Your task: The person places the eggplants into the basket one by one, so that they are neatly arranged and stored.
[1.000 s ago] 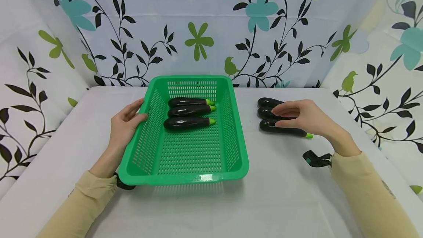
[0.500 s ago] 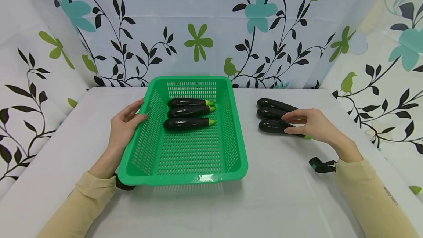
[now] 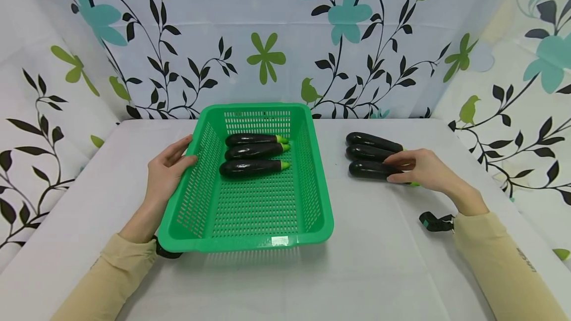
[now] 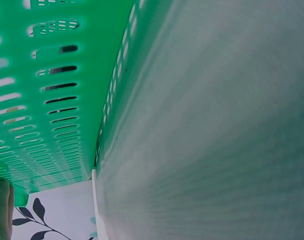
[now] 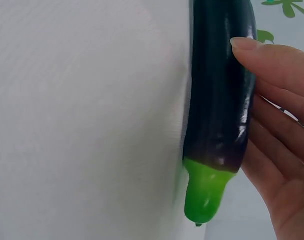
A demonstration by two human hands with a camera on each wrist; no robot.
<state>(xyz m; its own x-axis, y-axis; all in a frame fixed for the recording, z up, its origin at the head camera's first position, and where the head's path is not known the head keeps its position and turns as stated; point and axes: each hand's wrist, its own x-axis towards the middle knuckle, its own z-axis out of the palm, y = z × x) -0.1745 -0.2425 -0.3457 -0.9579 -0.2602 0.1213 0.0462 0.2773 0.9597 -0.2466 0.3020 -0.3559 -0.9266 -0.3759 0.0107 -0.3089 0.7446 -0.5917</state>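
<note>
Basket (image 3: 223, 245): green perforated plastic, left of centre in the head view, on the white tablecloth (image 3: 379, 261). In its upper half lie three eggplants (image 3: 254, 151) side by side, their green caps toward the right.
Left hand (image 3: 163, 177): at the left rim of the basket, the fingers nearly straight along the outer side, not wrapped around it. So light a contact could perhaps let the basket slide or turn, if something pushes it from the right.
Right hand (image 3: 428, 170): right of centre in the frame, pinching the front eggplant (image 3: 370, 170) between thumb and fingers. How firm this pinch is, one cannot tell.
Front eggplant: lowest in the frame of the three which lie on the tablecloth. It is held near its green cap, so the thick end, pointing left, has no support from the hand; if raised, it may droop or twist out, also because the skin looks glossy.
Middle eggplant (image 3: 363, 151): just beside the front one and close to the fingertips, which could drag it or make it roll.
Far eggplant (image 3: 373, 141): uppermost of this row; a push on its neighbour could disturb it.
Right rim (image 3: 322, 177): a low carry toward the left might knock it, and the three eggplants inside could roll from the jolt.
</note>
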